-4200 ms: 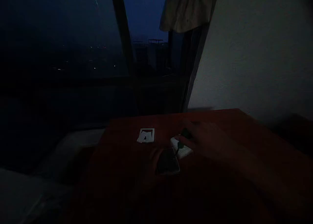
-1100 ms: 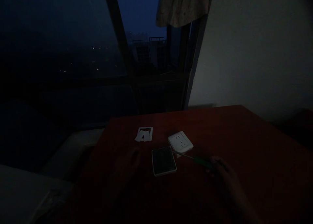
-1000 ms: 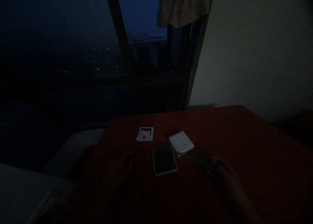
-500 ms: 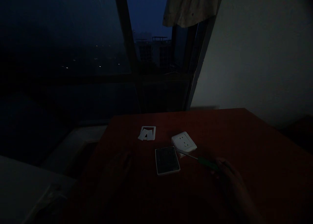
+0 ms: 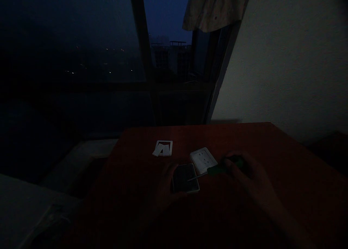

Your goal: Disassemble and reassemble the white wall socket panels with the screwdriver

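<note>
The person's right hand (image 5: 252,172) is bare, broad across the back and narrowing towards the wrist. The right forearm (image 5: 282,211) is bare too, a long, smooth-edged shape that fades into shadow at the lower right. The left hand (image 5: 164,189) is likewise bare, with a slim, round-ended thumb (image 5: 179,195) and slender fingers (image 5: 169,169) that show only dimly. The left forearm (image 5: 149,212) melts into the dark, so any sleeve there cannot be made out; nails and finer detail are too dark to tell.
</note>
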Tool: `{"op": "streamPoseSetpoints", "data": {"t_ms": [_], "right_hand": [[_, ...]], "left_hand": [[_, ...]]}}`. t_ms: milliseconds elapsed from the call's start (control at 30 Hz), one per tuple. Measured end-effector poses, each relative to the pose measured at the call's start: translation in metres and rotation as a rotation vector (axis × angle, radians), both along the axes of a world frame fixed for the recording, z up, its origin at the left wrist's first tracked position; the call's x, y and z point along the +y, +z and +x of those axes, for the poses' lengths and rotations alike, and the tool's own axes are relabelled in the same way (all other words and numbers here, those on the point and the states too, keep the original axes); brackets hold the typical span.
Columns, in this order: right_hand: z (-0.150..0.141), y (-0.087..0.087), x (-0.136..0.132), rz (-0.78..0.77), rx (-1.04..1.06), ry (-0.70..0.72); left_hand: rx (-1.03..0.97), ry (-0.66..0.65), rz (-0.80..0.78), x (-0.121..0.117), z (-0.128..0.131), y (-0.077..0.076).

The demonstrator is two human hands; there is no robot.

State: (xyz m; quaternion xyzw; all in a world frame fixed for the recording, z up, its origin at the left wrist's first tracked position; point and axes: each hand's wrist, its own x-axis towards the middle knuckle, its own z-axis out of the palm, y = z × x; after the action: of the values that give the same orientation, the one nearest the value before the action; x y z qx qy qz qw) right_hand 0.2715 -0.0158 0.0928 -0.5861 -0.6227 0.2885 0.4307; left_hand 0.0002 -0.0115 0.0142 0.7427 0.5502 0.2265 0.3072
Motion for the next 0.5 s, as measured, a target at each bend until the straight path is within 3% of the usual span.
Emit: {"op": "streamPoseSetpoints", "data": {"t_ms": [167,300,500], "right_hand": [[-0.017,0.013,0.007,0.029,-0.047,0.091],[-0.029,0.019,0.012,0.079,-0.125,0.158],[-0.041,0.023,0.016,0.157,-0.258,0.234]], "left_hand": [[-0.147,0.029,-0.025,-0.002,-0.003,-0.020],[-0.181,0.030,-0.076,-0.002,0.000,-0.018],[-0.170,0.026,-0.027,-0.001,0.002,-0.020]]}}
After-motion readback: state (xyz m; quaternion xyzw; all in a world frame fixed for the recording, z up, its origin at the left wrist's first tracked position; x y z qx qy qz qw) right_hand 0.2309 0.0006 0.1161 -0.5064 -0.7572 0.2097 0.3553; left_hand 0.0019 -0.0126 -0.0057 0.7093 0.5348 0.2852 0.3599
